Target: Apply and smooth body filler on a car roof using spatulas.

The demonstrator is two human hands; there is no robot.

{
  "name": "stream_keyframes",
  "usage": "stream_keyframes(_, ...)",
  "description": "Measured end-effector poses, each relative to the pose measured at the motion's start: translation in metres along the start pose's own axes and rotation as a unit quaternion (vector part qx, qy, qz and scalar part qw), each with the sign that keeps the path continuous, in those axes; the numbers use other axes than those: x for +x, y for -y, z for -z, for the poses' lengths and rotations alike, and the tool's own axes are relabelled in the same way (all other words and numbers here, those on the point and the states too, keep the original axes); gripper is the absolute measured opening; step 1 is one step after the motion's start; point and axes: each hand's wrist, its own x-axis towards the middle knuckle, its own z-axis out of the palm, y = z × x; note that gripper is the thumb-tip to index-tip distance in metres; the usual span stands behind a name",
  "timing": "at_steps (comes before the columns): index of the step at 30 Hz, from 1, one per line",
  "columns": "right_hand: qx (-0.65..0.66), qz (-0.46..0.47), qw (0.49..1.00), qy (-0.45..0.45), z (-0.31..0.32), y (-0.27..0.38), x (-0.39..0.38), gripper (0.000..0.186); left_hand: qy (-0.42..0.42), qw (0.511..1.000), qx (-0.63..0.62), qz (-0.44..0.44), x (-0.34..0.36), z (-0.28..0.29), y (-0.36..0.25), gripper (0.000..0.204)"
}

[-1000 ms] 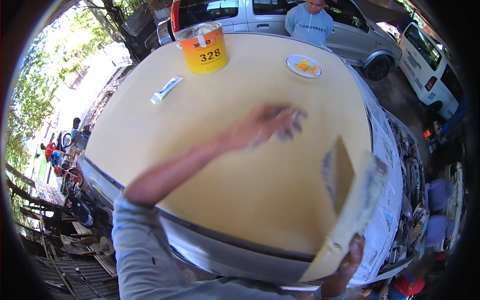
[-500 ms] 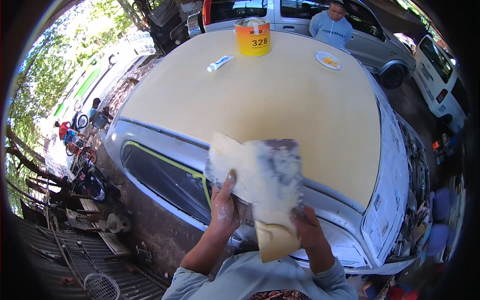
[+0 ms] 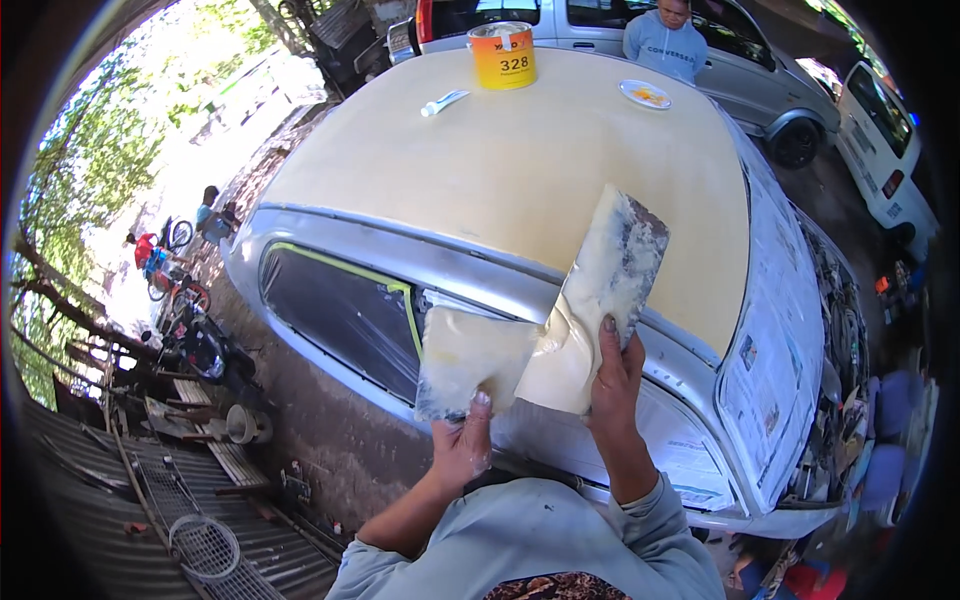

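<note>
My left hand [image 3: 462, 443] grips a squarish putty spreader [image 3: 468, 352], its face smeared with cream filler. My right hand [image 3: 616, 388] is closed on a longer rectangular spreader [image 3: 625, 250], tilted up to the right. A thick mound of cream putty [image 3: 566, 342] lies on its lower part, where the left spreader's edge meets it. Thumbs show on the near faces; most other fingers are hidden behind the spreaders. Both spreaders are held in front of the side of a car, whose roof [image 3: 400, 150] has a smooth cream-yellow coat.
On the roof's far part are a yellow-orange can [image 3: 503, 72], a white-blue tube [image 3: 445, 103] and a white plate [image 3: 640, 86] with orange-yellow dabs. Plastic and green tape mask the side window [image 3: 335, 315]; paper covers the windshield [image 3: 775, 400]. A person [image 3: 665, 45] stands beyond the roof.
My right hand has risen, and its spreader now tilts up to the right. The left spreader has come down and sits lower left, against the putty mound. The view has shifted slightly.
</note>
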Motion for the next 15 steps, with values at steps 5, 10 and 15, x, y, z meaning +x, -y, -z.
stream_keyframes(5,-0.026,0.006,0.999,0.028,0.025,0.006,0.003,0.037,0.268,0.934,0.224,0.076,0.001,0.014,-0.035,0.025)
stream_keyframes(10,0.088,-0.091,0.989,0.074,0.049,0.023,0.007,0.044,0.219,0.930,0.292,0.045,0.012,0.016,-0.062,0.050)
stream_keyframes(15,-0.009,-0.126,0.988,0.094,0.056,0.023,0.026,0.048,0.302,0.740,0.571,-0.185,0.047,-0.027,-0.090,0.070)
